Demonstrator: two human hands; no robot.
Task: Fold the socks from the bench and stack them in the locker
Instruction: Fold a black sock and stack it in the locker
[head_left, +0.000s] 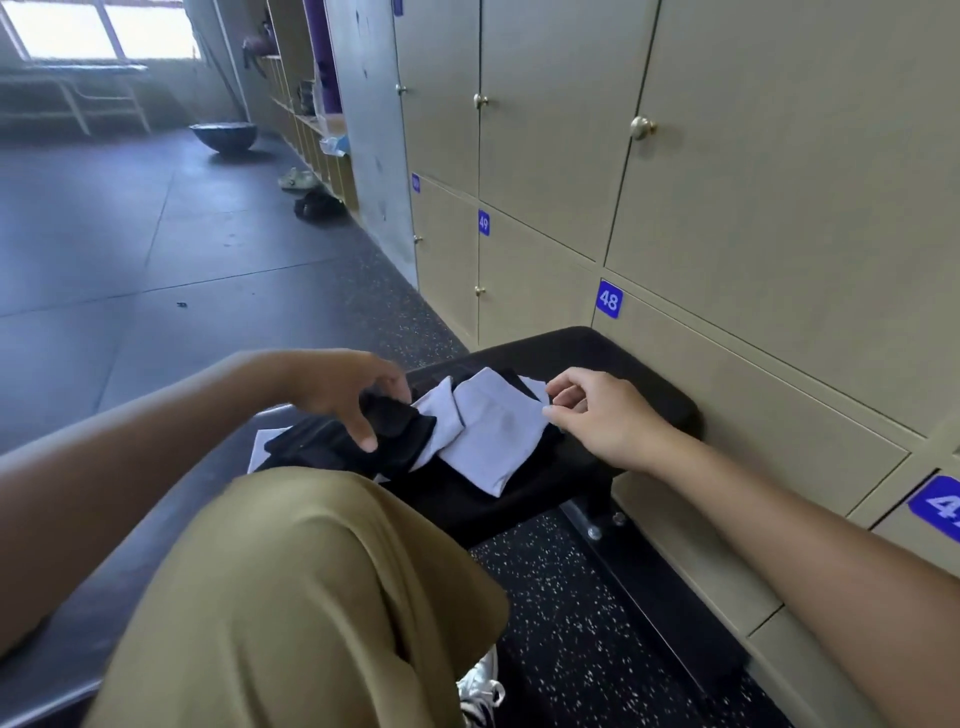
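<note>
A pile of socks lies on the black padded bench (649, 379) in front of my knee. A folded white sock (493, 436) sits on top, with another white sock (436, 415) beside it. Black socks (322, 447) lie to the left. My left hand (343, 389) curls over the black socks, thumb and fingers round a bunched black sock (389, 413). At the right edge of the folded white sock, my right hand (597, 415) pinches it with thumb and index finger. The beige lockers, such as number 48 (753, 395), are closed.
The locker wall runs along the right with brass knobs (642, 126) and blue number plates. My khaki-clad knee (311, 597) fills the foreground. Dark speckled floor lies between bench and lockers. Shoes (298, 179) and a bowl-shaped object (223, 136) sit farther off on the floor.
</note>
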